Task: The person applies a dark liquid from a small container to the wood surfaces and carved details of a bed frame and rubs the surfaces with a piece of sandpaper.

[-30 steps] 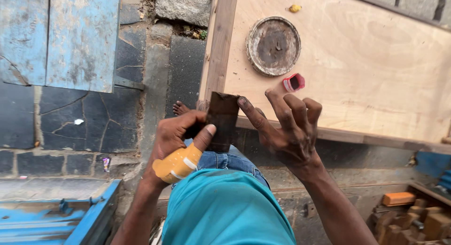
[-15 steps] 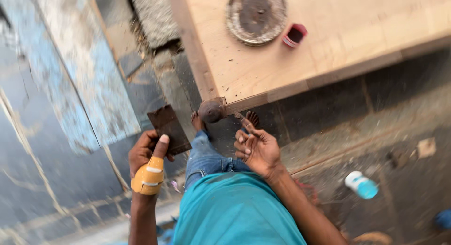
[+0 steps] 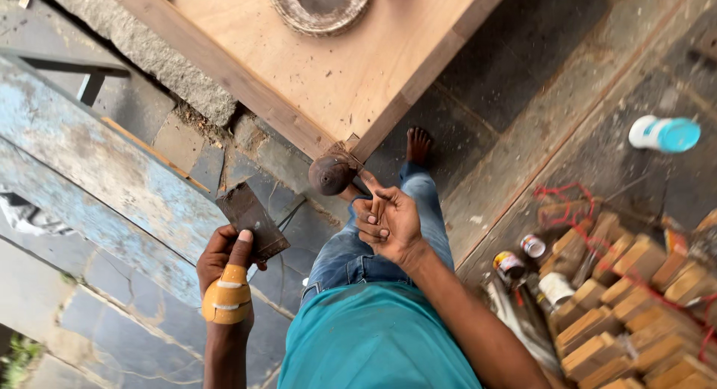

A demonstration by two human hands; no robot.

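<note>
Head view looking straight down: the left hand [image 3: 228, 258], with a tan bandage on the thumb side, is gripping a dark flat rectangular metal scraper blade [image 3: 252, 219] by its near edge, so the blade sticks out just beyond the fingers, over the grey stone floor [image 3: 508, 128]. Right hand [image 3: 388, 221] is near the middle, fingers loosely curled, holding nothing as far as I can see. It's right beside a round dark knob [image 3: 331, 174] at the corner of the light plywood tabletop [image 3: 328, 75].
</note>
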